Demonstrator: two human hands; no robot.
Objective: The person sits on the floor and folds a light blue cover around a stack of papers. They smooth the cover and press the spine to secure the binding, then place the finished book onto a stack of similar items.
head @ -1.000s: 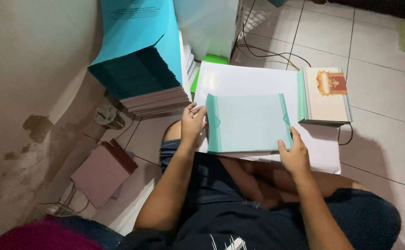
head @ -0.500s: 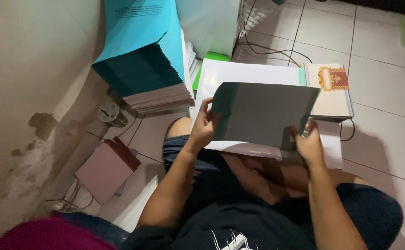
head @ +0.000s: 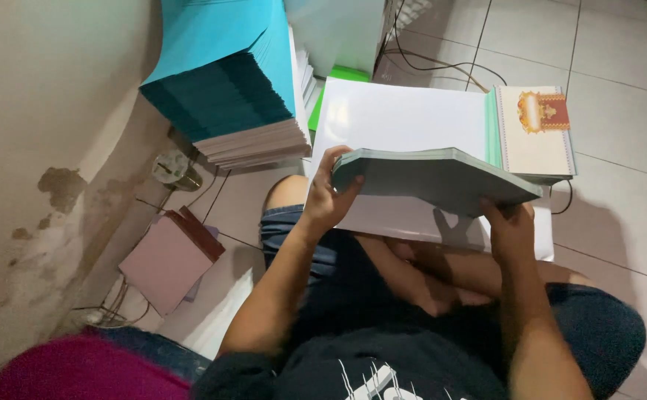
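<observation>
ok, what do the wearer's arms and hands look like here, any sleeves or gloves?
Both hands are bare: no gloves on the left hand or the right hand, and no rings or watch visible. The forearms are uncovered, with no sleeves showing on them. Below is a dark T-shirt with a white print.

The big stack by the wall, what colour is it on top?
Teal-blue stack, seen in the head view.

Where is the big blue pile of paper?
In the head view the blue pile sits upper left beside the wall, left of the white sheet.

Teal paper stack (head: 223, 81) — pinkish folder (head: 168, 259) (perhaps cardboard) below.
</observation>
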